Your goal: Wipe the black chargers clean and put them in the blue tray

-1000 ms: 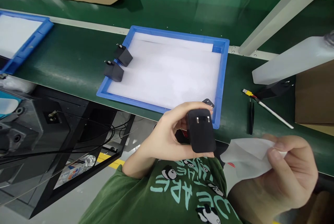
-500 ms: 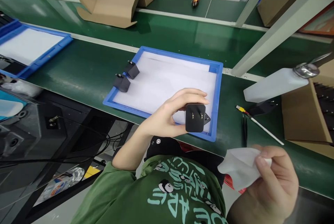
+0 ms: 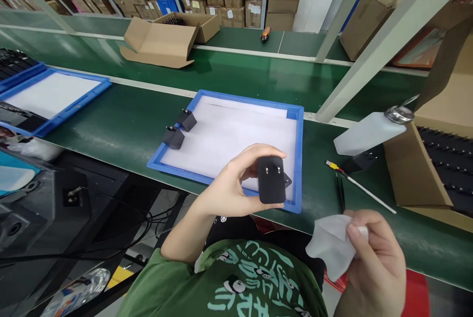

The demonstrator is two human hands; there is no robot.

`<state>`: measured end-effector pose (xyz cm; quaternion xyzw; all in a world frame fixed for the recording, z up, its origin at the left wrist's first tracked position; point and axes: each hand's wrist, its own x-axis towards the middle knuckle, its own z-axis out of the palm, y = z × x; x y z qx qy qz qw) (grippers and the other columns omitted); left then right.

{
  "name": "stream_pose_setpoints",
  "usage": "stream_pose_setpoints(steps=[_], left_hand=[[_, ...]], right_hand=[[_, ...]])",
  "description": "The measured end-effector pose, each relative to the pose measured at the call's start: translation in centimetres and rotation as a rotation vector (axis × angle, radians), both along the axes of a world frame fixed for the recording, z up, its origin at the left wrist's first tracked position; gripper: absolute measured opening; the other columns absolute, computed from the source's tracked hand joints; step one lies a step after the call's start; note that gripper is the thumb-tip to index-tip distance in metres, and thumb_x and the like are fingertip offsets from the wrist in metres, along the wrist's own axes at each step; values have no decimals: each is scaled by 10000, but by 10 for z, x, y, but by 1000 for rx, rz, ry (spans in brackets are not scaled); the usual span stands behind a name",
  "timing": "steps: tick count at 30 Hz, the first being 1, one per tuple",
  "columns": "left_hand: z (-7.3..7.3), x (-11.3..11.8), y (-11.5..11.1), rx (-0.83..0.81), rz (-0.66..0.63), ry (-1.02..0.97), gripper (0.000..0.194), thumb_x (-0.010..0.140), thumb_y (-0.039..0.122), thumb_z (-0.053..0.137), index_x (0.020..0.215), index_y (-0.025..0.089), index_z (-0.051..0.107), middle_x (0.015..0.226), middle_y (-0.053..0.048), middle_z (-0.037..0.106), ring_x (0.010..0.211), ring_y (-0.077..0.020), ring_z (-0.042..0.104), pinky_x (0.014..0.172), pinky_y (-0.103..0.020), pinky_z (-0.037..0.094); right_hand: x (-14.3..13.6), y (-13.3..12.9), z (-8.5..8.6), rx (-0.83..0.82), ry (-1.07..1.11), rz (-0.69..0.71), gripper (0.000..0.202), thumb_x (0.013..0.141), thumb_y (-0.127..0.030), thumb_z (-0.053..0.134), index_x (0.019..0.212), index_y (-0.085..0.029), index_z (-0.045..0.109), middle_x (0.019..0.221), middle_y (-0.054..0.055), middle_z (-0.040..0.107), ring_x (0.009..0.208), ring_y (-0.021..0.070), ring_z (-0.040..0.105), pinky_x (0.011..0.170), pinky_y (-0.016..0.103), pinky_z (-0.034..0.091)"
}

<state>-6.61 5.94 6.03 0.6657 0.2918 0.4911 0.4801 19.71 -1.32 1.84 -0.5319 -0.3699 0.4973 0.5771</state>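
Observation:
My left hand [image 3: 240, 184] grips a black power adapter [image 3: 271, 180] between thumb and fingers, its two metal prongs facing me. It is held over the near right part of a blue tray [image 3: 298, 159] lined with white sheets [image 3: 229, 129]. Part of another dark piece shows behind the adapter; I cannot make out whether it lies in the tray. In my right hand [image 3: 377, 258], a thin white cloth [image 3: 328, 245] is pinched between thumb and fingers, out past the bench's near edge. Two more black adapters, one nearer [image 3: 173, 137] and one farther [image 3: 186, 120], rest at the tray's left rim.
To the right stand a white pump bottle [image 3: 369, 132], a black adapter [image 3: 360, 160], a white stick with a yellow tip [image 3: 364, 189], tweezers [image 3: 340, 191] and an open carton [image 3: 417, 174] of adapters. A second blue tray [image 3: 77, 107] sits left; an opened cardboard box [image 3: 158, 43] lies beyond.
The view has tipped up, showing more shelves and boxes at the back. The adapter in my left hand has turned slightly, its pronged face now more square to me. My right hand still pinches the cloth.

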Motion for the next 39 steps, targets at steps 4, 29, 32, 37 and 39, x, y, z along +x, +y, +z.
stream_pose_setpoints(steps=[4, 29, 32, 37, 39], left_hand=[[3, 4, -2, -37, 24, -9, 724, 697, 128, 927, 1316, 335, 616, 1276, -67, 591, 1077, -229, 683, 864, -295, 633], [4, 12, -17, -260, -41, -141, 743, 656, 43, 909, 1279, 341, 633, 1199, -41, 652, 940, -193, 708, 772, -263, 631], [2, 11, -17, -252, -43, -130, 751, 672, 42, 902, 1295, 354, 624, 1214, -38, 647, 935, -186, 707, 796, -274, 633], [3, 12, -18, -212, 5, -70, 711, 688, 115, 925, 1295, 320, 618, 1265, -74, 626, 994, -221, 697, 756, -270, 620], [2, 13, -18, -193, 2, -59, 708, 691, 126, 927, 1299, 319, 620, 1284, -80, 612, 1011, -227, 685, 763, -276, 619]], right_hand=[[-9, -4, 9, 25, -180, -15, 211, 869, -399, 795, 925, -233, 677, 801, 19, 637, 600, 128, 552, 485, 190, 446], [18, 14, -14, 57, -300, 64, 376, 782, -336, 874, 1134, -270, 759, 1003, 62, 735, 784, 180, 716, 551, 190, 588], [24, 14, -18, 28, -301, 82, 417, 778, -337, 881, 1175, -274, 772, 1114, 93, 763, 829, 198, 733, 602, 221, 614], [23, 21, -8, 109, -211, 115, 135, 782, -375, 871, 835, -259, 827, 998, 104, 781, 905, 260, 736, 637, 292, 620], [18, 24, 0, 164, -155, 91, 139, 776, -384, 874, 761, -262, 810, 876, 77, 752, 762, 226, 698, 557, 290, 577]])
